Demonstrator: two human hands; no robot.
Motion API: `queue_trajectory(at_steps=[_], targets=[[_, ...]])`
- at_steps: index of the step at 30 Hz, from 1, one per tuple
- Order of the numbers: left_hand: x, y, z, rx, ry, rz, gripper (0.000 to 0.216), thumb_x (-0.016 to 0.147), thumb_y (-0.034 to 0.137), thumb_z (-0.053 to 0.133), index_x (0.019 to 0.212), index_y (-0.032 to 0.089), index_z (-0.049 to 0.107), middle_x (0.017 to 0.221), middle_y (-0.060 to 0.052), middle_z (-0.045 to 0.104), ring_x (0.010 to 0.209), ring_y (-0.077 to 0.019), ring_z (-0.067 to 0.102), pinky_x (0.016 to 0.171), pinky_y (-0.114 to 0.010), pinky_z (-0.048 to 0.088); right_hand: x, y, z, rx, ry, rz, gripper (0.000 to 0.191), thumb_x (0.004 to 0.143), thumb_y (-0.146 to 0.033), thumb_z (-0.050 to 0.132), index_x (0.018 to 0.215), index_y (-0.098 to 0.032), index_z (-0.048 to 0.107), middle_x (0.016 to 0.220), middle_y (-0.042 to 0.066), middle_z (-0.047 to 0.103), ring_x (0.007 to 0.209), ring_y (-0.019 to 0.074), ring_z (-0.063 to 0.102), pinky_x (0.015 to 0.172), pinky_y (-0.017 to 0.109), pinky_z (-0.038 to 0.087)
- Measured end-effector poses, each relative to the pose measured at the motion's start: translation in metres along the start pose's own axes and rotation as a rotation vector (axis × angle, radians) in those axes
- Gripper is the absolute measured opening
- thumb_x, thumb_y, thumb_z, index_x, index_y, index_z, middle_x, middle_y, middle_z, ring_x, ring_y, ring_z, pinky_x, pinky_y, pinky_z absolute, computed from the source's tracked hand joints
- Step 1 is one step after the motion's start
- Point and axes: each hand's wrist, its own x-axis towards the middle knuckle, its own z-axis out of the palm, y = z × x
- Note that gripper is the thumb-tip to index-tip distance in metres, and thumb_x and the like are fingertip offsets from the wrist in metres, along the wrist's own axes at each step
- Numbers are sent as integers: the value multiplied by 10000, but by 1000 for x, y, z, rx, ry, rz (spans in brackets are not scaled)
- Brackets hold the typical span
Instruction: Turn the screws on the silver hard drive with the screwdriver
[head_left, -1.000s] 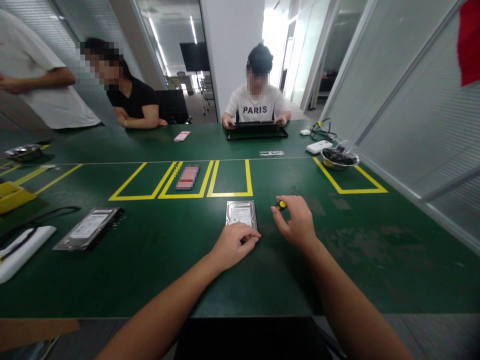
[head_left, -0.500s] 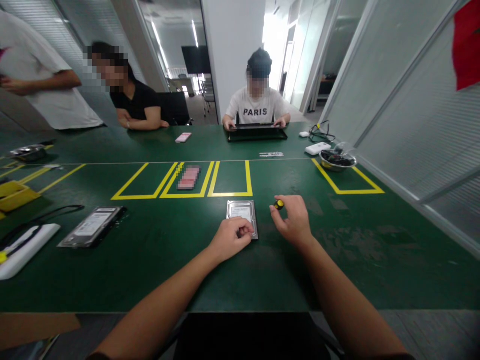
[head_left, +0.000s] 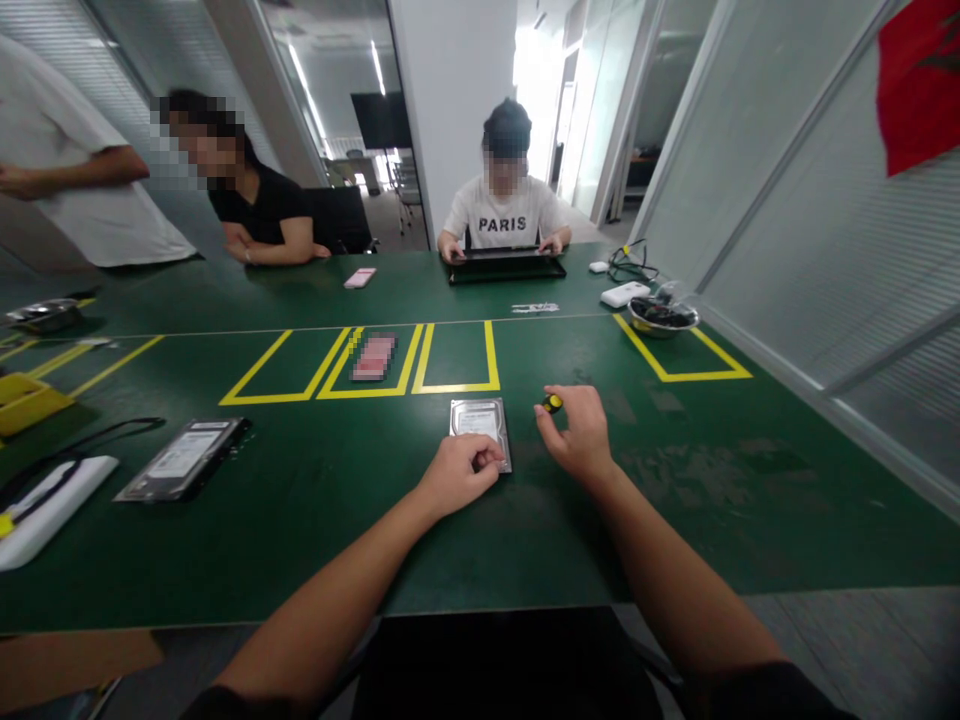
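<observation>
A silver hard drive [head_left: 480, 415] with a white label lies flat on the green table in front of me. My left hand [head_left: 466, 468] rests over its lower part, fingers curled together; whatever they pinch, if anything, is hidden. To the right of the drive, just above the table, my right hand [head_left: 579, 430] is closed. Thumb and index finger grip a small black-and-yellow, round-ended tool [head_left: 553, 403], apart from the drive. Most of that tool is hidden, so its exact kind does not show.
Another hard drive [head_left: 186, 455] and a white device with black cable [head_left: 56, 510] lie left. Yellow tape [head_left: 457, 388] marks rectangles. A metal bowl [head_left: 664, 325] of dark parts stands right. Across the table, a person [head_left: 510, 205] holds a black panel [head_left: 508, 266]; two others are left.
The whole view has shifted and tilted slightly. My hands keep nearly the same places by the drive, the right still gripping the black-and-yellow tool.
</observation>
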Motion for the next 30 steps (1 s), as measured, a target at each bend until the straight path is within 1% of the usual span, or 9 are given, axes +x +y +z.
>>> queue_trajectory(at_steps=[4,8,11,15,20,24,30], targets=[[0,-2,-2,41,9,2,140,721,98,562,778,157,675,656,29,612,588,-89,532,591,-195,404,0,0,0,16,8,0,219,866,-247,583,1074,-178,588,912,89,650,857,246,575,801,415,473],[-1,-2,-3,60,26,8,127,722,100,559,792,160,646,660,32,607,580,-87,541,586,-192,408,-2,2,2,31,0,11,233,862,-247,584,1086,-185,588,926,91,648,864,251,571,801,422,472],[-1,-1,-4,90,28,47,102,725,101,569,770,161,638,671,23,609,596,-92,549,605,-198,415,-3,3,3,30,-3,7,240,860,-244,589,1093,-185,580,929,91,647,869,252,570,806,425,472],[-2,-3,-4,173,-42,142,84,794,132,554,793,168,630,709,2,613,663,-121,556,670,-234,425,-2,2,2,15,0,-7,237,857,-238,599,1085,-177,572,924,92,648,868,249,568,803,419,473],[-1,0,-2,378,-116,217,100,891,184,514,856,178,607,811,-30,643,803,-175,558,782,-312,400,1,-1,0,16,14,-21,225,856,-229,598,1073,-175,572,900,88,644,843,243,570,782,408,475],[-3,9,-1,472,-122,197,132,934,273,521,887,210,627,884,-31,653,891,-205,538,817,-356,351,1,-1,-2,23,15,-31,229,856,-223,595,1079,-176,573,906,90,647,854,246,574,786,411,476],[-5,13,6,482,-86,151,119,926,277,550,891,222,649,898,-22,675,905,-212,520,823,-379,321,1,-1,-1,28,4,-41,243,851,-218,603,1087,-177,567,906,88,649,849,243,576,789,413,476]])
